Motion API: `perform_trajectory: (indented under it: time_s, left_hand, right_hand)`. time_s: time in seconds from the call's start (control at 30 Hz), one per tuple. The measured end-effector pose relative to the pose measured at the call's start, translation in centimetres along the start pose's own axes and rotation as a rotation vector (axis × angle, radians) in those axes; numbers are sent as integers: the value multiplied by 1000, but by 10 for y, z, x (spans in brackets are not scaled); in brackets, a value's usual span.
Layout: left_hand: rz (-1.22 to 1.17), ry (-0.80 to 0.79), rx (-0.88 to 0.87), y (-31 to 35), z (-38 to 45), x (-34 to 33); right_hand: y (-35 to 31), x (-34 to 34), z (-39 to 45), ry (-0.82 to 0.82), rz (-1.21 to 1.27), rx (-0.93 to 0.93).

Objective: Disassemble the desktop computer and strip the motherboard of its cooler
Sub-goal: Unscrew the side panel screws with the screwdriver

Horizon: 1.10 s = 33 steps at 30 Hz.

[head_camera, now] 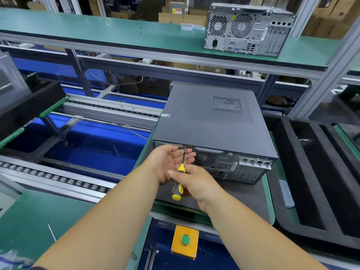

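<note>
A dark grey desktop computer [210, 121] lies on its side on a black mat, its rear panel facing me with its side cover on. My right hand [194, 182] grips a yellow and black screwdriver [178, 187] by the handle. The screwdriver's tip sits at a screw on the top edge of the rear panel, near the left corner. My left hand [167, 160] is held palm up under the shaft, fingers straight and cupping beneath the tip, next to the rear fan grille.
A second desktop computer [247, 29] stands on the green upper shelf [97, 30]. Black foam trays [311, 172] lie to the right. A roller conveyor [58, 178] and blue bins are on the left. A yellow box with a green button [185, 239] sits near me.
</note>
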<state>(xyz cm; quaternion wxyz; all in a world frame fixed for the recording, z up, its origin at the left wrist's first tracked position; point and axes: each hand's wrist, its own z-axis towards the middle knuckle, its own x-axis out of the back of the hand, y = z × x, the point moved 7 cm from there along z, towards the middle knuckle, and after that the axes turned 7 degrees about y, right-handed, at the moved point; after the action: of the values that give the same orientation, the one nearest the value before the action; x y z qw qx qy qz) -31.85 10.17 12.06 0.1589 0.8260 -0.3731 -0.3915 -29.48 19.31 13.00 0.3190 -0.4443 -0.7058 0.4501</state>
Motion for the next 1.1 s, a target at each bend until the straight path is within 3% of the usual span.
perform_trajectory:
  time_s: [0.13,0.27,0.47,0.6,0.87,1.0,1.1]
  left_hand:
    - [-9,18,-16,2,-1,-3]
    - [-34,31,-19,2,-2,-4]
    - [-12,57,15,2,-1,-4]
    - [55,102,-18,4,2,-1]
    - [277,228,-118,9,4,-1]
    - [408,285,-107,10,5,0]
    - [396,285,-130,10,7,3]
  right_hand:
    - [4,-2,1,-16,-45,-17]
    - [-1,-3,-5,-108,125,-91]
    - [-13,1,-10,-218,223,-58]
    - [-10,0,-7,-184,244,-55]
    - [0,0,3,10,32,-61]
    - [5,-6,-8,-161,204,-186]
    - [-1,-2,-16,-289,213,-150]
